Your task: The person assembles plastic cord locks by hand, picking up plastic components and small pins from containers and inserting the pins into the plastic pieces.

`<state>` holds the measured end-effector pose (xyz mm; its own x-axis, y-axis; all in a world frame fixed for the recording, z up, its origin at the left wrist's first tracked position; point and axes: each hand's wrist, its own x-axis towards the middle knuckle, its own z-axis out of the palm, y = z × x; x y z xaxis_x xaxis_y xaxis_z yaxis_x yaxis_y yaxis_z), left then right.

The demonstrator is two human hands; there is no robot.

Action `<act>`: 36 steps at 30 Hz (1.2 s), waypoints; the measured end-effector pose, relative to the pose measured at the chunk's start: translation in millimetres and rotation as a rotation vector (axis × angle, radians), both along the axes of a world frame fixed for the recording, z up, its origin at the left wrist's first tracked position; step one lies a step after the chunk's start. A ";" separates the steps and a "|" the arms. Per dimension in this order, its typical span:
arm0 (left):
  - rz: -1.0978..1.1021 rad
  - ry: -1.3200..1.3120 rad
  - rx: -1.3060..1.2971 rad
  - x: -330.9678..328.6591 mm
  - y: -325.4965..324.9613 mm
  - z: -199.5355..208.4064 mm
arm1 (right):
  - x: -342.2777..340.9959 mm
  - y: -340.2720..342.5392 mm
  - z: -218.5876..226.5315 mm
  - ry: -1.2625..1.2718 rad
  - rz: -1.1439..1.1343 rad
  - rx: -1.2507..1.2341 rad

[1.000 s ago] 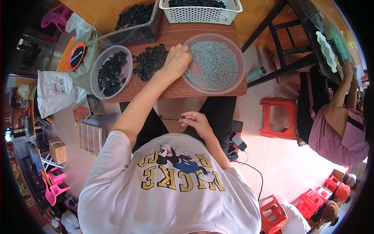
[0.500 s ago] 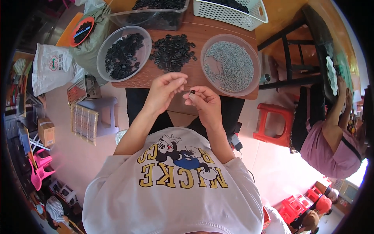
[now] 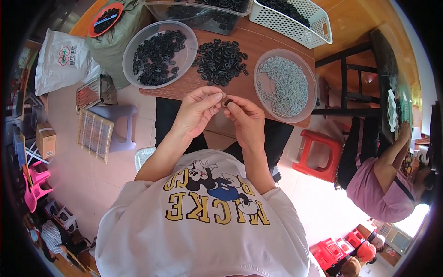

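Note:
Over the near edge of the table, my two hands meet fingertip to fingertip. My right hand (image 3: 247,121) pinches a small black plastic piece (image 3: 227,103) between thumb and fingers. My left hand (image 3: 199,111) is closed in a pinch close beside it; whatever lies between its fingertips is too small to make out. Beyond them a loose pile of black oval plastic pieces (image 3: 221,62) lies on the table. A clear round tub (image 3: 191,51) at its left holds black pieces with holes. To its right, another round tub (image 3: 312,92) contains many thin silvery screw-like pieces (image 3: 288,85).
At the table's (image 3: 258,39) far side stand a clear bin (image 3: 221,25) and a white basket (image 3: 318,32), both with black parts. Sacks (image 3: 64,60) and a purple stool (image 3: 123,124) are at left. At right are a red stool (image 3: 318,157) and a seated person (image 3: 380,189).
The view has shifted, so the table sits lower and further right. My hands have come closer together, and the black piece is now near my left fingertips.

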<state>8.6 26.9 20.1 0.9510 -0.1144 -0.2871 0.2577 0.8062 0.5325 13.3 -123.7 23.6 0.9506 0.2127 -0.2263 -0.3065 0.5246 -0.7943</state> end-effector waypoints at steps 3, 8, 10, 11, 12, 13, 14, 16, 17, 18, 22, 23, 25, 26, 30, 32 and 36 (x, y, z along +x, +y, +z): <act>-0.006 -0.015 -0.008 1.4 -3.9 0.8 | 0.5 0.0 3.1 -0.017 -0.028 -0.039; -0.021 -0.004 0.044 -0.6 -8.2 0.5 | -0.9 -4.2 2.1 -0.059 -0.055 -0.112; -0.034 -0.003 0.060 -0.8 -9.4 0.5 | -1.2 -5.5 2.8 -0.078 -0.067 -0.150; -0.031 0.013 0.063 -0.8 -9.8 1.4 | -1.2 -6.0 3.8 -0.077 -0.069 -0.163; -0.028 0.027 0.065 -0.7 -10.2 1.9 | -1.2 -6.7 4.3 -0.077 -0.070 -0.175; -0.032 0.029 0.067 -0.8 -10.4 1.3 | -1.5 -7.4 4.0 -0.075 -0.074 -0.173; -0.035 0.028 0.080 -0.9 -10.4 0.1 | -1.7 -8.1 3.7 -0.079 -0.074 -0.192; -0.040 0.028 0.094 -0.5 -9.3 -1.8 | -1.8 -9.3 4.1 -0.082 -0.075 -0.211; -0.049 0.029 0.103 -0.1 -8.4 -2.6 | -1.7 -9.8 5.5 -0.078 -0.071 -0.233; -0.057 0.030 0.113 0.1 -7.9 -3.0 | -1.7 -10.2 6.7 -0.075 -0.065 -0.256; -0.078 0.068 0.077 -0.1 -7.4 -4.4 | -0.9 -10.5 7.5 -0.081 -0.057 -0.294; -0.088 0.103 0.021 -0.2 -7.2 -6.4 | -0.7 -10.4 6.9 -0.081 -0.054 -0.282; -0.098 0.137 -0.035 -0.2 -6.4 -10.6 | -1.0 -9.9 6.8 -0.080 -0.050 -0.269; -0.118 0.139 -0.074 -0.1 -5.8 -13.0 | -1.2 -9.7 6.7 -0.074 -0.050 -0.275; -0.151 0.161 -0.148 -0.5 -4.5 -13.8 | -0.9 -9.5 5.2 -0.072 -0.043 -0.266; -0.148 0.154 -0.134 -1.4 -4.1 -12.9 | -1.9 -8.7 7.4 -0.075 -0.048 -0.283; -0.106 0.129 -0.012 -2.6 -5.2 -8.7 | -3.2 -8.8 10.3 -0.074 -0.053 -0.344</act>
<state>6.0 21.7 11.4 0.8890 -0.2160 -0.4038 0.4070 0.7769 0.4804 10.1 -132.5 33.9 0.9747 0.0857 -0.2062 -0.2210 0.2366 -0.9461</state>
